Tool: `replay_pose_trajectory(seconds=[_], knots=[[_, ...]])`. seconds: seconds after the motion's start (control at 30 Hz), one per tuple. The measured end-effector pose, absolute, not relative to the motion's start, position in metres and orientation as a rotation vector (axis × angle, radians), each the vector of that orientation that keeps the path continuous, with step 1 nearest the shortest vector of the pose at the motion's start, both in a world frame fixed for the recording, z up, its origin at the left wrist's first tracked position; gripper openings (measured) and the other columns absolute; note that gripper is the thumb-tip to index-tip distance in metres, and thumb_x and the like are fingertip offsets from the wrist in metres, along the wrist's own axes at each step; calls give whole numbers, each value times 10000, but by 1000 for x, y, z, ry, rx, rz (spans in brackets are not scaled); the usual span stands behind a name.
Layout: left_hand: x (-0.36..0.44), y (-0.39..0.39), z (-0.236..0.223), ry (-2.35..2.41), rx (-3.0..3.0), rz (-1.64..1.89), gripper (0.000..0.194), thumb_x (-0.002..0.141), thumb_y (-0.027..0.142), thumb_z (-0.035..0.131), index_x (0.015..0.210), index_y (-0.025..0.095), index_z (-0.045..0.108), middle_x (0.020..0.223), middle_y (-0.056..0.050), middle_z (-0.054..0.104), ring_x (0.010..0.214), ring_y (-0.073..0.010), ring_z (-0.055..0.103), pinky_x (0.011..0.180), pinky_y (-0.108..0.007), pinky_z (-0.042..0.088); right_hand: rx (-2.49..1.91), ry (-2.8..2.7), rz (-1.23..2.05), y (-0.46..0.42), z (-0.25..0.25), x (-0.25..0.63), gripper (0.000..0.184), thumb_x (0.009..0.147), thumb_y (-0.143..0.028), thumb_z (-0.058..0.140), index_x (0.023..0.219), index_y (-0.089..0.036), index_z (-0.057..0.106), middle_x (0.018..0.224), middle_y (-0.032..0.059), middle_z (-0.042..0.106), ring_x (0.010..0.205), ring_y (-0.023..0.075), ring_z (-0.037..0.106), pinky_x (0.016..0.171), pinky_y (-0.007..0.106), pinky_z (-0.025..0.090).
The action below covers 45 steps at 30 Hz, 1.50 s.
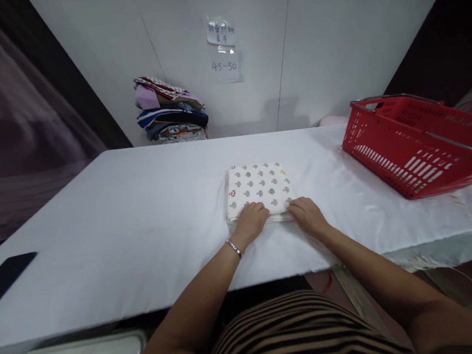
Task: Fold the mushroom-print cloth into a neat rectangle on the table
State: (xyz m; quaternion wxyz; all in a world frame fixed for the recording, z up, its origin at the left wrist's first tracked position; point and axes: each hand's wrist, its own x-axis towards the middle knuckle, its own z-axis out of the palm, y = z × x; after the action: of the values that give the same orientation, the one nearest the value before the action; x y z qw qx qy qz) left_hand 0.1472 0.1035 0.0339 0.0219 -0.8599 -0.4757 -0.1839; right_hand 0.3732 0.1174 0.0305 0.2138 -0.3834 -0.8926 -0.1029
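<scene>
A folded white cloth [261, 185] printed with small grey, green, red and yellow mushroom-like shapes lies flat on the white-covered table [151, 207]. My left hand [252, 220], with a silver bracelet at the wrist, grips its near edge left of the middle. At the near right corner, my right hand [307, 213] holds the same edge. Fingers of both hands curl over the top layer; the thumbs are hidden. Several layers show along the near side between the hands.
A red plastic basket [383, 146] with metal handles stands on the right. Behind the table is a stack of folded fabrics [171, 111], by a wall with paper signs [225, 66]. A dark flat object [7, 279] lies at the left edge.
</scene>
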Motion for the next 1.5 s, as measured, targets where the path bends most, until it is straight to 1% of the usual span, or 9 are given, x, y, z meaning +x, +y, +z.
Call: replay_pose_trajectory(seconds=[0.17,0.3,0.43,0.57,0.73,0.93,1.07,1.23,1.5], knots=[[146,101,35,-1413,-2690,-545,125,898,278,505,886,199,601,907,-25,584,857,-170,496,761,-326,372,-981,-2493,-300,115,26,377,208,902,-142,461,891,-175,666,860,82,640,800,204,491,700,317,333],[148,102,36,-1404,-2675,-505,139,903,272,493,869,194,603,891,-28,585,839,-175,498,738,-328,368,-973,-2513,-274,116,27,378,218,911,-153,450,893,-172,667,861,84,637,803,204,487,702,319,330],[147,102,35,-1395,-2675,-527,163,913,275,470,867,191,601,886,-33,580,838,-175,495,743,-328,368,-949,-2581,-178,117,29,380,209,922,-221,461,908,-170,663,880,82,631,813,198,485,694,307,329],[145,102,34,-1380,-2722,-552,156,888,331,518,904,198,599,918,-32,577,863,-178,490,752,-322,371,-959,-2610,-134,117,31,382,217,924,-278,466,952,-182,659,928,80,628,836,200,491,694,304,328],[146,104,35,-1424,-2722,-512,176,912,311,472,889,201,607,904,-33,573,843,-170,491,742,-322,365,-1029,-2595,-153,118,33,378,250,933,-222,432,891,-183,675,880,71,634,813,192,498,683,301,324],[148,103,35,-1403,-2701,-507,177,916,295,463,888,193,604,904,-39,573,845,-175,495,751,-336,369,-1048,-2597,-247,118,30,373,225,921,-177,448,845,-166,659,819,78,619,783,196,483,683,307,315],[147,103,36,-1390,-2701,-490,140,895,305,503,922,203,596,925,-36,576,871,-183,496,756,-338,373,-1022,-2590,-276,118,25,375,191,915,-176,463,865,-167,646,838,78,615,791,201,479,682,310,310],[150,107,34,-1377,-2680,-476,151,909,269,466,884,193,594,896,-43,569,867,-186,498,746,-340,372,-984,-2629,-284,120,30,377,183,917,-207,471,886,-170,647,860,69,619,801,198,483,691,308,307],[154,108,24,-1288,-2586,-479,142,901,179,434,843,177,565,859,-67,553,859,-206,495,738,-358,373,-956,-2512,-376,118,30,375,202,912,-156,454,856,-171,648,836,74,609,795,195,464,728,319,302]])
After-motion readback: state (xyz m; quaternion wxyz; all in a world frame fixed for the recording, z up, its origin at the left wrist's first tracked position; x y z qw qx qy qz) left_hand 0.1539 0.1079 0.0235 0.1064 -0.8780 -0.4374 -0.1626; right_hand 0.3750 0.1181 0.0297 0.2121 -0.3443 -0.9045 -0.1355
